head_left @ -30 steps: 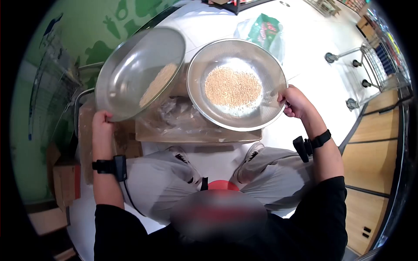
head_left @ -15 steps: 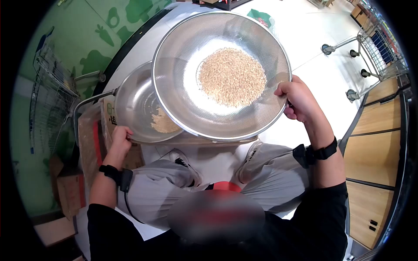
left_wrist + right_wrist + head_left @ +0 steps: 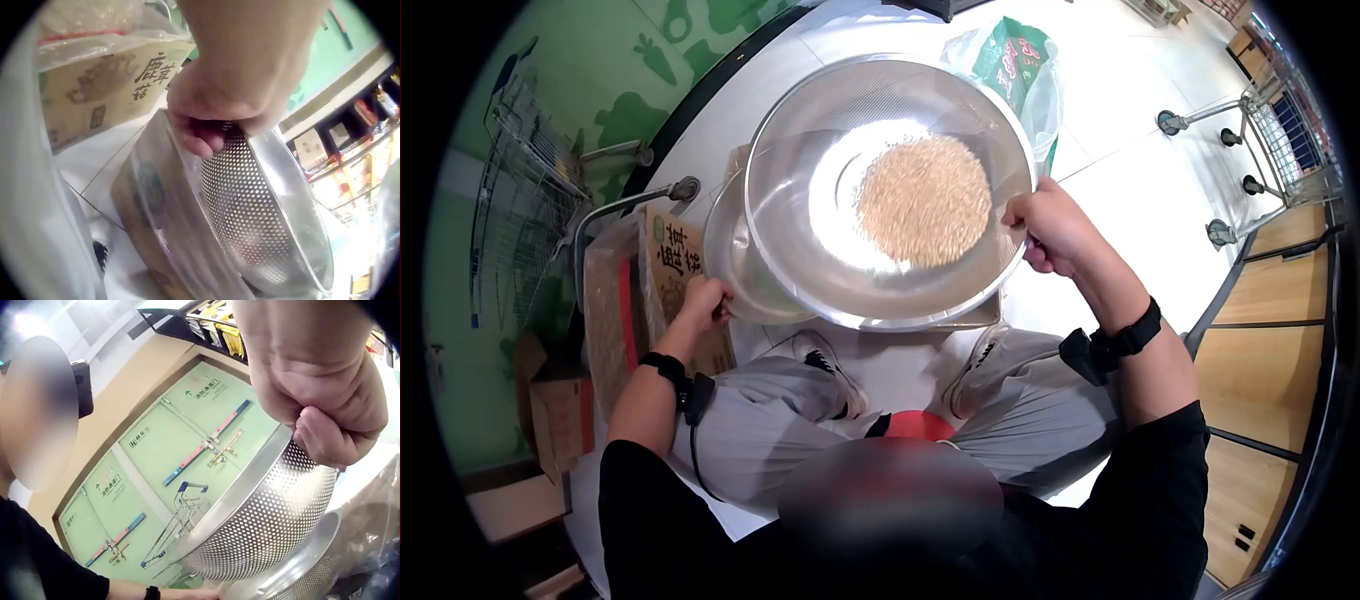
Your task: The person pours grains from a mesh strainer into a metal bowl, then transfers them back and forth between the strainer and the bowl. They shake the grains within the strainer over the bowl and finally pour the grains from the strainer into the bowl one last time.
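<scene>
My right hand (image 3: 1055,232) grips the right rim of a wide metal colander (image 3: 795,170), thumb over the edge. A round layer of tan grain (image 3: 925,200) lies inside, blurred by motion. Below and to the left, a second metal colander (image 3: 740,270) is mostly hidden under the first; its inside hardly shows. My left hand (image 3: 703,303) holds that lower one by its near left rim, fingers curled round the edge. In the left wrist view its perforated wall (image 3: 244,206) shows; in the right wrist view the upper colander (image 3: 269,512) overlaps the lower one (image 3: 300,569).
A plastic-covered cardboard box (image 3: 156,219) stands beneath the colanders. Another printed carton (image 3: 670,250) is at the left, by a cart's metal rail (image 3: 615,210). A green and clear plastic bag (image 3: 1020,75) lies beyond on the floor. Wooden cabinets (image 3: 1260,350) line the right.
The right colander has swung left from beside the other to over it. The left colander, raised and tilted a second ago, has come down and right, so its grain is now hidden.
</scene>
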The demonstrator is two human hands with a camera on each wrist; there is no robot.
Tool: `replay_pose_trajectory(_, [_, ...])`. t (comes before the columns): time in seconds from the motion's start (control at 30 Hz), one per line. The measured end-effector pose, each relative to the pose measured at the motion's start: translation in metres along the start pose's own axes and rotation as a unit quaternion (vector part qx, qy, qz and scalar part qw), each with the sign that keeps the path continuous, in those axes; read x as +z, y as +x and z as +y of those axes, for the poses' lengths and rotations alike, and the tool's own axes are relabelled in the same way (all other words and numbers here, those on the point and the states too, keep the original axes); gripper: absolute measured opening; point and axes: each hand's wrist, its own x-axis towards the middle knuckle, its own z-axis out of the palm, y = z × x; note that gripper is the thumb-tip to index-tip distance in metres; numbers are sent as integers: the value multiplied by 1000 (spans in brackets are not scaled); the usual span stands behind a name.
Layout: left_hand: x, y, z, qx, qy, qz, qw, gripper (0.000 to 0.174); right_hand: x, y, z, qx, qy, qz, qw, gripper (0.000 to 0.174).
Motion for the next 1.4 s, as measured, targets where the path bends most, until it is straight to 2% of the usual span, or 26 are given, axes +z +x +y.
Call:
replay_pose_trajectory(0.03, [-2, 3, -1, -2, -1, 2, 1000, 8, 1, 1, 1, 10, -9, 0, 1000, 20])
replay_pose_trajectory(0.1, [-9, 14, -8, 17, 36, -49, 998, 11, -5, 12, 11, 24, -13, -9, 1000, 19])
replay_pose_trajectory(0.13, [-10, 10, -5, 17, 33, -46, 998, 11, -14, 20, 14, 27, -10, -20, 999, 18])
replay_pose_trajectory(0.17, [-11, 6, -2, 4, 53, -48, 997, 14, -18, 24, 16, 25, -1, 26, 999, 14])
replay_pose_trajectory(0.27, [-8, -19, 20, -26, 73, -47, 996, 17, -16, 27, 18, 7, 21, 23, 999, 14])
replay_pose_trajectory(0.4, [-7, -16, 30, -35, 71, -25, 997, 18, 7, 1, 2, 13, 5, -26, 1000, 18])
replay_pose_trajectory(0.47, [-10, -7, 28, -25, 89, -35, 995, 18, 5, 3, 3, 26, -19, -9, 999, 16])
replay_pose_trajectory(0.5, [-12, -4, 27, -12, 105, -48, 993, 19, -2, 13, 11, 18, -22, 32, 999, 13])
replay_pose_trajectory(0.63, [-8, -12, 33, -42, 104, -33, 993, 22, -8, 23, 15, 16, 7, 31, 999, 6])
replay_pose_trajectory(0.7, [-11, -2, 28, -7, 59, -81, 995, 25, 11, 12, 17, -2, -7, 37, 999, 6])
replay_pose_trajectory(0.73, [-12, 7, 23, -9, 55, -84, 995, 25, 16, 9, 19, 15, -19, 4, 1000, 10])
replay_pose_trajectory(0.8, [-12, 21, 18, 32, 17, -66, 997, 26, 24, -4, 23, 59, -26, -46, 997, 13])
replay_pose_trajectory(0.9, [-9, 23, 17, 53, 23, -27, 998, 26, 5, -3, 34, 80, -52, -47, 994, 12])
replay_pose_trajectory(0.93, [-10, 22, 18, 57, 27, -11, 998, 26, -2, 3, 37, 58, -45, -8, 997, 9])
replay_pose_trajectory(1.03, [-12, 29, 19, 18, 18, -31, 999, 28, 1, 13, 33, 43, 5, 14, 999, 7])
replay_pose_trajectory(1.07, [-12, 28, 22, 19, 17, -35, 999, 28, 8, 13, 29, 37, 32, 10, 999, 8])
replay_pose_trajectory(1.13, [-13, 26, 29, -31, 72, -21, 997, 31, 21, 3, 26, 22, 5, -31, 999, 10])
replay_pose_trajectory(1.2, [-12, 23, 32, -24, 98, -8, 995, 33, 19, -5, 31, 37, -69, -35, 996, 7])
replay_pose_trajectory(1.27, [-11, 15, 30, -23, 120, 5, 992, 34, -2, -1, 37, 76, -76, -12, 994, 11])
replay_pose_trajectory(1.3, [-10, 11, 30, -8, 110, 11, 994, 37, -10, 5, 35, 71, -92, -21, 993, 14])
replay_pose_trajectory(1.33, [-9, 9, 28, 5, 100, 17, 995, 39, -14, 7, 33, 66, -79, 18, 995, 9])
replay_pose_trajectory(1.37, [-12, 14, 26, 2, 99, 15, 995, 39, -13, 17, 37, 51, -60, 14, 997, 7])
replay_pose_trajectory(1.4, [-16, 22, 27, -16, 127, -16, 992, 41, -15, 25, 41, 38, -40, 13, 998, 5])
